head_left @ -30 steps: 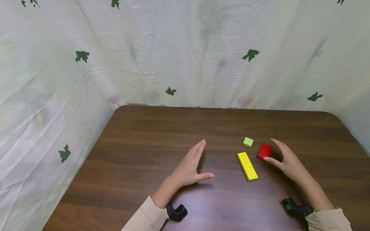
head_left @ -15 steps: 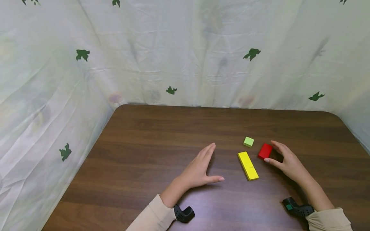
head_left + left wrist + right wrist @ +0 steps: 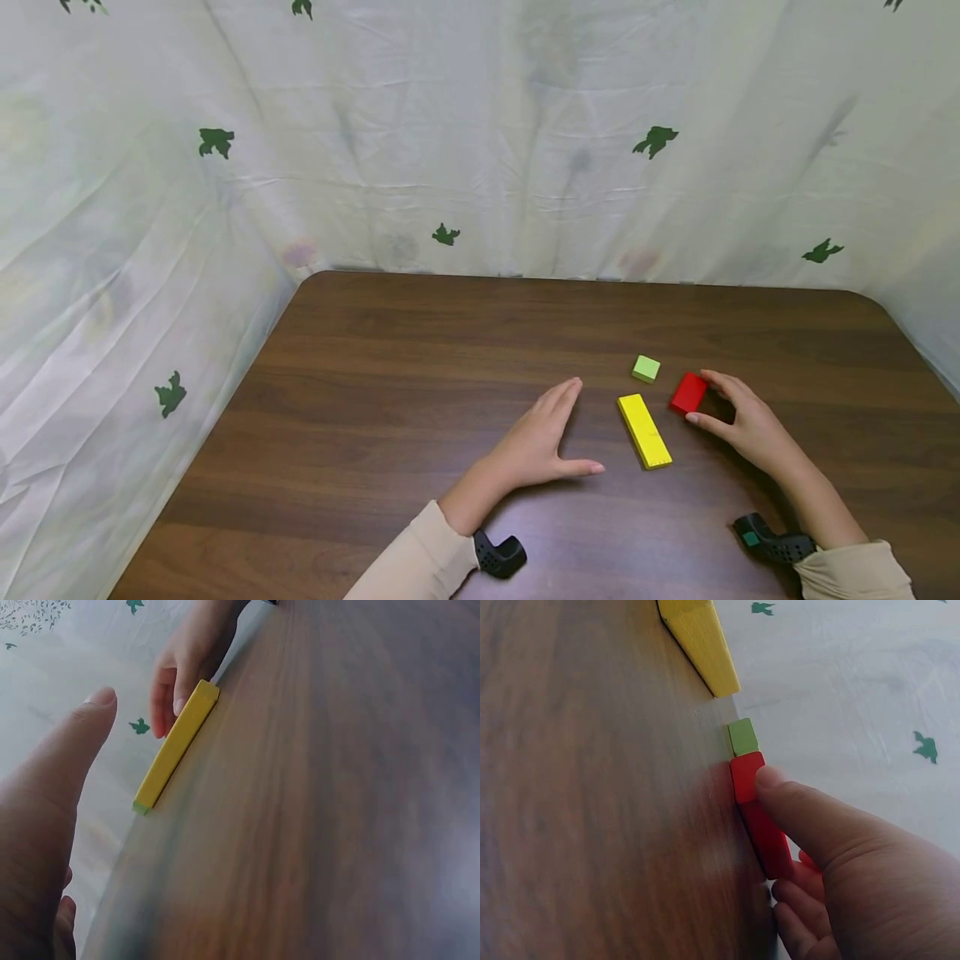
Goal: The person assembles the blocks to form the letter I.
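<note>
The right hand (image 3: 752, 425) curls thumb and fingers about the red block (image 3: 687, 393), toward the far right corner of the worktop (image 3: 375, 375). The yellow block (image 3: 644, 432) and green block (image 3: 646, 368) lie left of it, green nearer the far edge. The left hand (image 3: 531, 443), spread wide, has shifted toward the yellow block.

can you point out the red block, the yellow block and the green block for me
Red block (image 3: 688, 392): head view, on its top face
Yellow block (image 3: 645, 431): head view, middle of its long top face
Green block (image 3: 647, 366): head view, on its top face
</note>
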A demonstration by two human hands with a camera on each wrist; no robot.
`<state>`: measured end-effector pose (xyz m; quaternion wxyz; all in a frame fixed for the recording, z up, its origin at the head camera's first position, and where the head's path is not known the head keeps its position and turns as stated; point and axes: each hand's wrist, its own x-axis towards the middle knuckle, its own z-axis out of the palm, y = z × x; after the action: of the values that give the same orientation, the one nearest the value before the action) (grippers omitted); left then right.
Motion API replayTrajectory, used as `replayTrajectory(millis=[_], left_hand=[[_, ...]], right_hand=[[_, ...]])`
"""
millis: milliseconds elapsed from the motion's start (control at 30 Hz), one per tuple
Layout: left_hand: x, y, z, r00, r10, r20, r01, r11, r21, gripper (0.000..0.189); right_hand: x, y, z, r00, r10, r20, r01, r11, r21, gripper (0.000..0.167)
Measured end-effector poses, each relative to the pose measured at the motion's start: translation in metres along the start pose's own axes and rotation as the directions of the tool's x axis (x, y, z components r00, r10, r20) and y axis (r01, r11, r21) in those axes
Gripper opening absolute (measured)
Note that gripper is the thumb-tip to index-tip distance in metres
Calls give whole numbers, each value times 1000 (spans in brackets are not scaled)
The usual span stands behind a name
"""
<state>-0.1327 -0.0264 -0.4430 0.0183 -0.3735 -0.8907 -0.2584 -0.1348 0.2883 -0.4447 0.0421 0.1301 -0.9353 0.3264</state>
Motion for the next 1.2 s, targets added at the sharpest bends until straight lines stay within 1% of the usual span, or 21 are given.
replayTrajectory(millis=[167, 367, 567, 700, 933, 1200], left_hand=[[4, 3, 4, 1000, -4, 12, 4, 1000, -11, 102], [9, 7, 8, 1000, -5, 22, 5, 1000, -4, 102], [14, 14, 12, 999, -20, 51, 21, 1000, -21, 103], [18, 18, 14, 997, -30, 70, 31, 999, -16, 103], [25, 23, 21, 996, -24, 82, 24, 1000, 9, 102], [31, 30, 26, 993, -64, 97, 63, 998, 16, 101]], right_hand=[[0, 0, 1, 1000, -2, -1, 2, 1000, 0, 70], [0, 0, 1, 1000, 0, 0, 0, 1000, -4, 69], [0, 0, 1, 1000, 1, 3, -1, 1000, -2, 70], [0, 0, 1, 1000, 5, 3, -5, 1000, -3, 70], [0, 0, 1, 1000, 5, -2, -5, 1000, 2, 70], [-1, 0, 2, 1000, 10, -2, -10, 1000, -7, 70]])
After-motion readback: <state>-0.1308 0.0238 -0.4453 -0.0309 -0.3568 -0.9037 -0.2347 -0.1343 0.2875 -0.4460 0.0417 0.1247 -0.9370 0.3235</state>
